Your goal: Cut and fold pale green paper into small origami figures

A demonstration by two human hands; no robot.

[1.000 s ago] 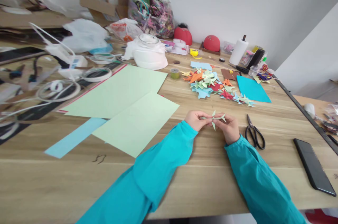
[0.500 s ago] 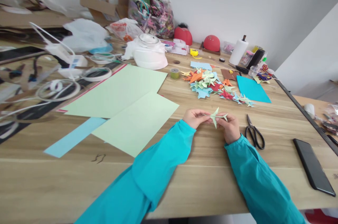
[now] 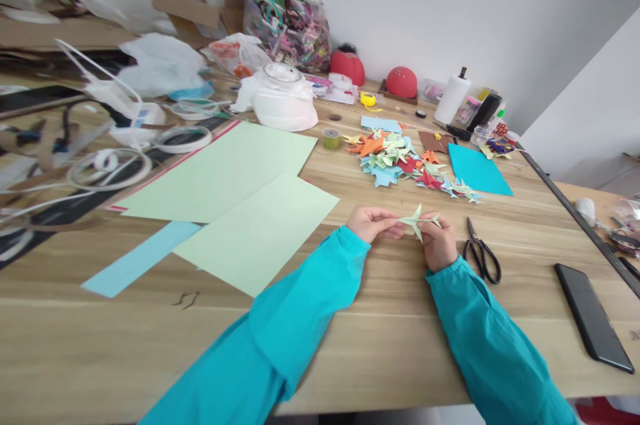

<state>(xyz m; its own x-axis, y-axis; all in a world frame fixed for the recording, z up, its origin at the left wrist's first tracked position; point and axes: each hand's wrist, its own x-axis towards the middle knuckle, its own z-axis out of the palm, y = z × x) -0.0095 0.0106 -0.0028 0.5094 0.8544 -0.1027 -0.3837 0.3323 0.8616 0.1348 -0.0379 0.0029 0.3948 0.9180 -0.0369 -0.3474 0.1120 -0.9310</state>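
Green plane (image 3: 414, 219) right of centre in frame, over the counter (image 3: 390, 345). My right hand (image 3: 440, 243) pinches it near the tail; left hand (image 3: 371, 223) at nose, can't tell if gripping. Probably light, easily creased: hold folded body, not wingtips.

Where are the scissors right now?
In the head view, the scissors lie on the table toward the right, just beside the right hand, between it and the phone.
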